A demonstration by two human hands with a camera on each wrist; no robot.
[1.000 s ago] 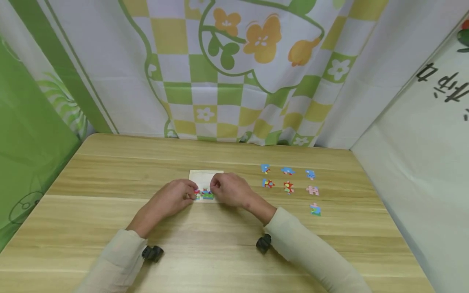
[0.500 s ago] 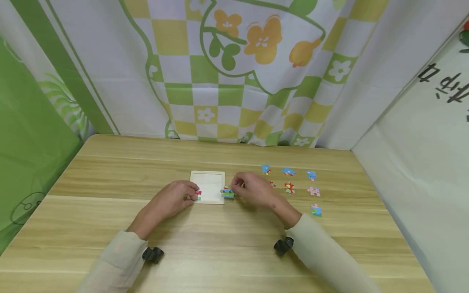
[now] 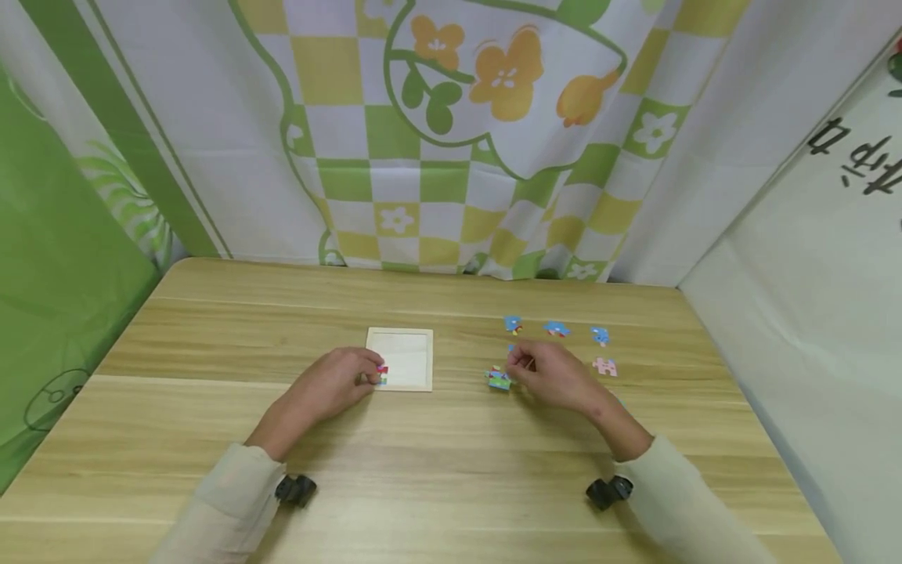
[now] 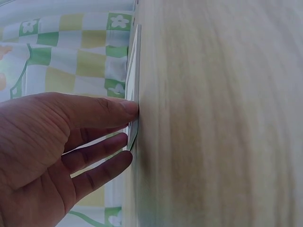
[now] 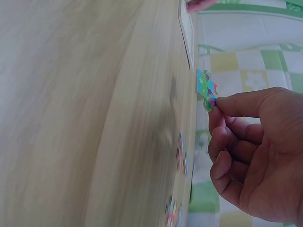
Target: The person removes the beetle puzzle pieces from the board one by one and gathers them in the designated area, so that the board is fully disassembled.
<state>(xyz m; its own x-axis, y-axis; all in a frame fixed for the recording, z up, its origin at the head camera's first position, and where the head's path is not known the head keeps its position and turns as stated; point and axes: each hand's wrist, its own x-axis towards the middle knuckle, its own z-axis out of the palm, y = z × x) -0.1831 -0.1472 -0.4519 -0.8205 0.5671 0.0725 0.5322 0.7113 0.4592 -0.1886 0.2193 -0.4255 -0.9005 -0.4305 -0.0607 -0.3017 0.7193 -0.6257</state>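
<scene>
the right hand (image 3: pixel 546 374) pinched a small green-and-blue jigsaw piece (image 3: pixel 499 380) above the bench; best set flat, clear of neighbours, while the left hand (image 3: pixel 337 382), fingers straight, steadied the square wooden puzzle tray (image 3: pixel 402 359)

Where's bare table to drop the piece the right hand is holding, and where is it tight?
Bare wood lies between the puzzle tray and the right hand, and along the near edge between both sleeves. The loose pieces right of the held piece crowd that side. The left hand covers the tray's near left corner.
</scene>
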